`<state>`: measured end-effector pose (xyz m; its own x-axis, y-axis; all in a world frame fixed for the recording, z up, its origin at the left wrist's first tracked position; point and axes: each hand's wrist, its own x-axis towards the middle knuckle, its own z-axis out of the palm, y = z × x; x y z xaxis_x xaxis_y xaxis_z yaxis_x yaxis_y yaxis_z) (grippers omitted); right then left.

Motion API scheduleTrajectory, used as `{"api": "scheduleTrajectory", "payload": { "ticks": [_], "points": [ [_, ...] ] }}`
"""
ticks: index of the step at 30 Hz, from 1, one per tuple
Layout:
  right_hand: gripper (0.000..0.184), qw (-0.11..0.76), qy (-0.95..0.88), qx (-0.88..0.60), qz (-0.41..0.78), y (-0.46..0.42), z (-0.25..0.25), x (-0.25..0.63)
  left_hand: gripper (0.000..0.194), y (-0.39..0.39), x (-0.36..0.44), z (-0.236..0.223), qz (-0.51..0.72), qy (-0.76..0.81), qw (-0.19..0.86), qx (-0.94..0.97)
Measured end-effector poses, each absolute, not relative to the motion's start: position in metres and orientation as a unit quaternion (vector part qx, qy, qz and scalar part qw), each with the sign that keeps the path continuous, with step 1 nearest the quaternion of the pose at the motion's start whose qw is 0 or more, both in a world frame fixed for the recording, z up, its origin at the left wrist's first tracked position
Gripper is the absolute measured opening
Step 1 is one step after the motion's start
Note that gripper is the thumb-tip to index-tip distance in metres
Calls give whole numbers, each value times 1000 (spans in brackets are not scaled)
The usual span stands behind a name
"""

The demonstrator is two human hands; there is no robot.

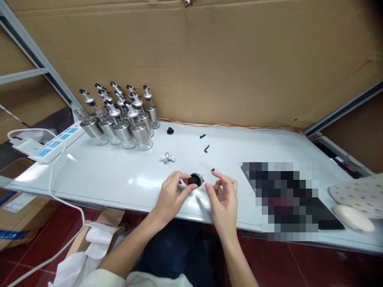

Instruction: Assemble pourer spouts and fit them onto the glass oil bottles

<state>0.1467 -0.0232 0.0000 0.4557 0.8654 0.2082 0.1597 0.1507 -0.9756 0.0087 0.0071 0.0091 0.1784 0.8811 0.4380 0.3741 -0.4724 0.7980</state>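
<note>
Between the thumb and fingers of my left hand (172, 194) is a pourer spout (195, 180), its black stopper end facing left and its metal part facing right. My right hand (223, 199) is just right of it, thumb and index finger apart with nothing seen between them. A tiny black piece (212, 170) lies by the right index fingertip; whether they touch, I cannot tell. A metal spout with a pale tube (169, 158) lies on the white table beyond my left hand. Farther back are a black stopper (170, 130) and two small black levers, one (202, 136) behind the other (206, 148).
Several glass bottles with metal sleeves (122, 130), most topped with spouts, stand together at the back left. A power strip (56, 145) with a white cable sits at the left edge. At right are a dark flat device (329, 217), partly pixelated, and a cream mouse-shaped object (353, 218).
</note>
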Motion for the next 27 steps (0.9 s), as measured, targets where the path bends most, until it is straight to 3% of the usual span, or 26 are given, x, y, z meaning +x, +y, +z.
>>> {"api": "scheduleTrajectory", "payload": {
  "ticks": [6,15,21,27],
  "points": [
    [31,571,-457,-507,456,-23,0,146,16,7,6,10,456,403,297,736],
    [32,586,-449,-494,460,-23,-1,145,17,7,7,14,462,393,324,726],
    [30,589,-455,-479,466,-23,1,148,25,8,8,13,417,391,432,698],
    [26,571,-464,-456,500,-25,4,149,26,5,6,16,404,384,457,693]
  ]
}}
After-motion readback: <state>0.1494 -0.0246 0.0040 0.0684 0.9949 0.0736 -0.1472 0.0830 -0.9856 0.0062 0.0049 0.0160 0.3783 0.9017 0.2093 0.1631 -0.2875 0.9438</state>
